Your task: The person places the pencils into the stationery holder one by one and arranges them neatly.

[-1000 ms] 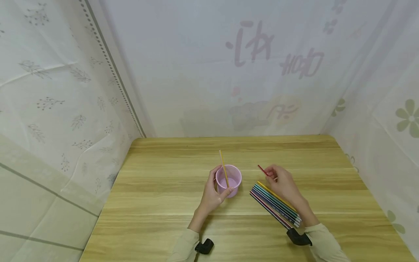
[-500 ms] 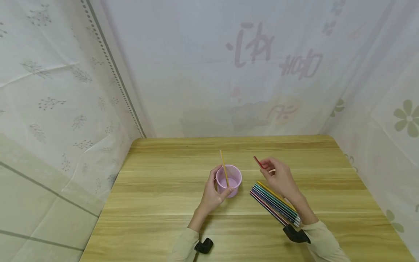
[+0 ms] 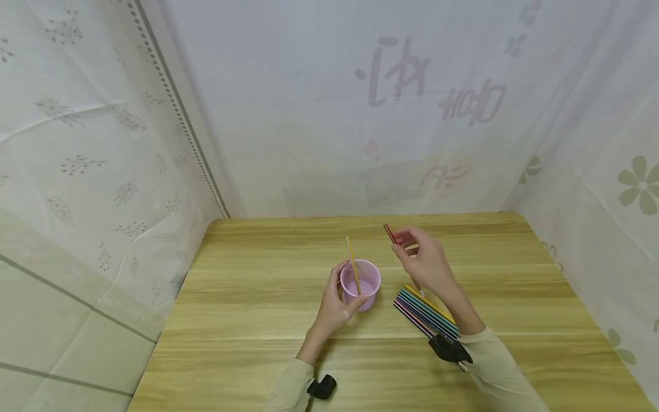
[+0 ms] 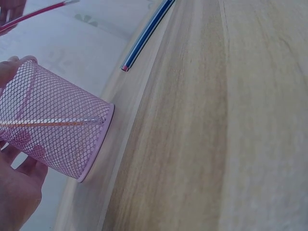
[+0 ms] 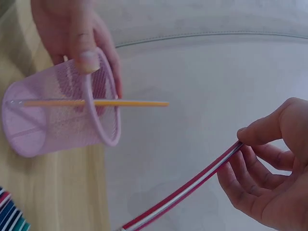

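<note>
My left hand [image 3: 332,309] grips a pink mesh pencil cup [image 3: 369,273], fingers round its far side and thumb at the near rim. The cup stands upright on the table. Inside leans a yellow pencil [image 5: 132,103], its upper part sticking out above the rim. To the right, my right hand [image 3: 429,264] pinches a red pencil with a silver stripe [image 5: 180,187] near one end, between thumb and fingertips. It is held up above the table, slanting, with its lower end near the pencil row. The palm hides its middle in the head view.
A row of several pencils [image 3: 422,313], yellow, green, dark blue and red, lies slantwise on the wooden table [image 3: 247,297], right of the cup. My right wrist's black camera mount [image 3: 449,348] overlaps their near ends. Fabric curtains [image 3: 309,160] enclose the back and sides.
My right hand has lifted the red pencil up from beside the row, moving away from me and left. The left hand and the cup stay in place.
</note>
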Tool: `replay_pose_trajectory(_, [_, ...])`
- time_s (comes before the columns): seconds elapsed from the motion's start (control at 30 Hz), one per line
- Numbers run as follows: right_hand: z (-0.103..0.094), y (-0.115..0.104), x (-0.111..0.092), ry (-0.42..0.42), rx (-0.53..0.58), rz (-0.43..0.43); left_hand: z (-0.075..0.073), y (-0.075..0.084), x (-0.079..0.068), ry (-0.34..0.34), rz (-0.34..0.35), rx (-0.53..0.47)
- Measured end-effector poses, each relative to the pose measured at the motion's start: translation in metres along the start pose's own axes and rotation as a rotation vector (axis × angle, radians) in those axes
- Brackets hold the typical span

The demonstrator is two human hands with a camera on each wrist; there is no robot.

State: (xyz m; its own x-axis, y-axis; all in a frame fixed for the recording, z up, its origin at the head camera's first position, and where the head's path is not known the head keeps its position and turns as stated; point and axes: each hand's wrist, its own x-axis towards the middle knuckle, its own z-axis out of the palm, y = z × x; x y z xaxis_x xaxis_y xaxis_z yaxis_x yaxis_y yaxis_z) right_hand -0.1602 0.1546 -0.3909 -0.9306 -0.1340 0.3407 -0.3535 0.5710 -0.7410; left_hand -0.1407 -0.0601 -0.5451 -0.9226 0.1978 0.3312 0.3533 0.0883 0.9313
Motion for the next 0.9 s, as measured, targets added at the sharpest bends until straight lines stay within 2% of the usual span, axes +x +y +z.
replay_pose_trajectory(0.23, [0.008, -0.018, 0.019, 0.012, 0.083, -0.044, 0.0, 0.004, 0.001, 0.017, 0.001, 0.012])
replay_pose_trajectory(0.47, [0.017, -0.024, 0.037, 0.013, 0.169, -0.024, -0.006, 0.04, 0.001, -0.012, 0.008, 0.017])
replay_pose_trajectory(0.67, [0.031, -0.018, 0.047, 0.013, 0.24, -0.009, -0.006, 0.042, 0.0, -0.018, 0.009, 0.005])
replay_pose_trajectory(0.9, [0.048, -0.009, 0.042, -0.011, 0.252, 0.004, -0.006, 0.039, 0.0, -0.028, 0.009, -0.011])
